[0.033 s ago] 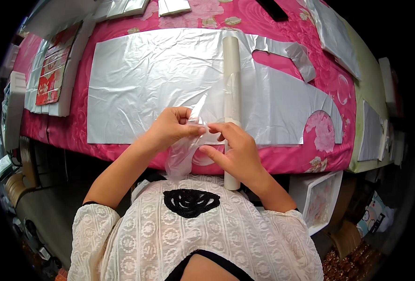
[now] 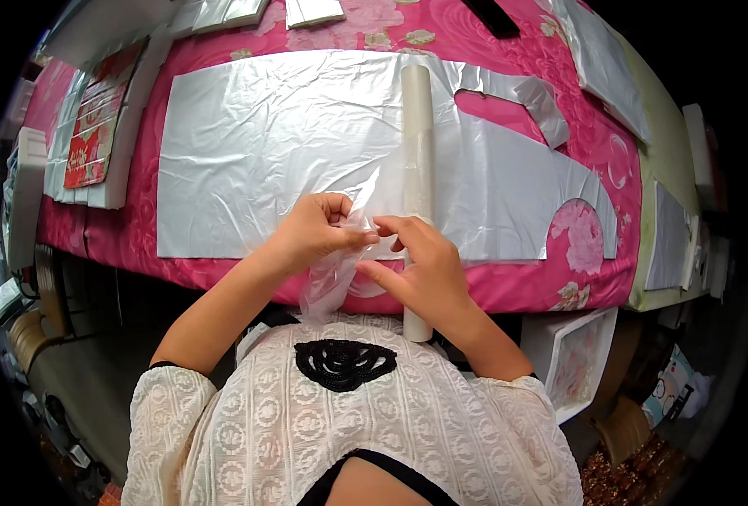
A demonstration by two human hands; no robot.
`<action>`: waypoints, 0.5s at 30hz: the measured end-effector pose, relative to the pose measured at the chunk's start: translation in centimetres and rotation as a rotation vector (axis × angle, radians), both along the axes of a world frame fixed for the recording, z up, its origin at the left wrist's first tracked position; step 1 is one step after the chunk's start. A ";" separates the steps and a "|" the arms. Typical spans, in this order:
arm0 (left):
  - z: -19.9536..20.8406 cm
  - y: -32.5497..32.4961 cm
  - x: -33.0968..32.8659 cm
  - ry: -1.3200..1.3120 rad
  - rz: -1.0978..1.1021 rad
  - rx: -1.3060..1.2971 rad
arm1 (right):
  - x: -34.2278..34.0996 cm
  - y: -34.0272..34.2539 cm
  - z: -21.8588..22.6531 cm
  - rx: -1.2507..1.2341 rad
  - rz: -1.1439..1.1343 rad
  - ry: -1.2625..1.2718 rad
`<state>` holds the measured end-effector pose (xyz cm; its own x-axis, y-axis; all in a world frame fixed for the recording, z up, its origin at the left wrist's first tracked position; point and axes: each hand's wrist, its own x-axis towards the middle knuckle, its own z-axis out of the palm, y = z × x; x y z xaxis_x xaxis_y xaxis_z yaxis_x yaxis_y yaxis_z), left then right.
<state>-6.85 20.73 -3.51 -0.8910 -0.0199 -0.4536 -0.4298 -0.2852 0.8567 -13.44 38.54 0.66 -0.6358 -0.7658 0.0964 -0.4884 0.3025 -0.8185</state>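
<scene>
My left hand (image 2: 317, 229) is closed, its thumb and fingers pinching a thin clear plastic film (image 2: 328, 285). The film hangs toward my lap and also reaches over to a long pale roll of clear plastic (image 2: 419, 160). That roll lies pointing away from me, its near end over the table edge close to my shirt. My right hand (image 2: 429, 266) is beside the roll, thumb and index finger apart, with the index tip close to my left thumb. Whether it touches the film I cannot tell. Beneath the roll, a large silver plastic bag (image 2: 247, 160) with cut-out handles is spread flat.
A pink flowered cloth (image 2: 509, 291) covers the table. Stacked flat packs with a red one (image 2: 100, 126) are at the left. A black object (image 2: 489, 17) lies at the back, more silver sheets (image 2: 602, 72) at the right, and a white bin (image 2: 581, 363) below the table edge.
The pinched film has shifted slightly between my hands, and its hanging part looks a little narrower. My hands have barely moved; the roll and silver bag are where they were.
</scene>
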 end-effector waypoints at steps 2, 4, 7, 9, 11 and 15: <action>0.2 1.2 -0.5 0.046 0.042 -0.008 | -0.2 -0.5 -0.8 0.007 -0.030 0.013; 0.7 1.0 -0.8 0.034 0.018 -0.074 | -0.8 -0.1 -0.9 -0.026 -0.077 -0.126; 0.3 0.2 -0.3 0.010 0.050 0.061 | -3.0 2.1 -1.9 -0.196 -0.175 -0.480; 0.8 -0.2 -0.4 -0.063 0.055 0.095 | -6.2 5.5 -2.5 -0.260 -0.253 -0.582; 0.1 -0.8 -0.4 -0.051 0.074 0.110 | -9.8 9.9 -2.7 -0.328 -0.390 -0.529; 0.3 -1.5 -0.1 -0.095 0.124 0.088 | -17.7 22.7 -3.5 -0.181 -0.848 -0.285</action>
